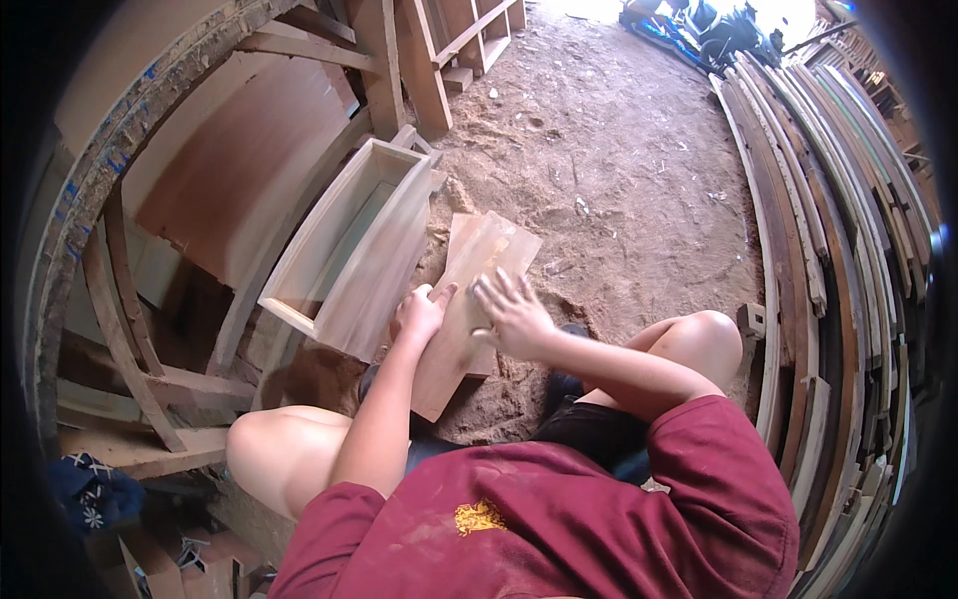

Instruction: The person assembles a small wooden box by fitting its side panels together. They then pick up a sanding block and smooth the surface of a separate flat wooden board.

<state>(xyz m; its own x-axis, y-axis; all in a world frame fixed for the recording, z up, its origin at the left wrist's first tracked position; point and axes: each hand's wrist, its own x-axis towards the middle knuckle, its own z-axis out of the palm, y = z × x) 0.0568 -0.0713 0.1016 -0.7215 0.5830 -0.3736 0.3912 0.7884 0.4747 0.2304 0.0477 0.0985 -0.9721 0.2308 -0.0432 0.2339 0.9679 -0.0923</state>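
A flat wooden board (pixel 489 250) lies at a slant between my knees, over another piece of wood (pixel 460 228) that shows at its far left and near right edges. My left hand (pixel 420 313) grips the board's left edge, thumb on top and fingers curled at the side. Over the board's right part is my right hand (pixel 515 317), its fingers spread and slightly blurred. Whether something thin lies under that palm, I cannot make out. Close to my left hand, an open wooden box like a drawer (pixel 394 245) rests tilted.
A wooden frame (pixel 225 319) with panels stands along the left. Long planks (pixel 798 230) are stacked on the right. Dusty ground (pixel 609 150) stretches ahead, with wooden shelving (pixel 464 40) at the far left. A dark blue cloth (pixel 90 489) sits at the lower left.
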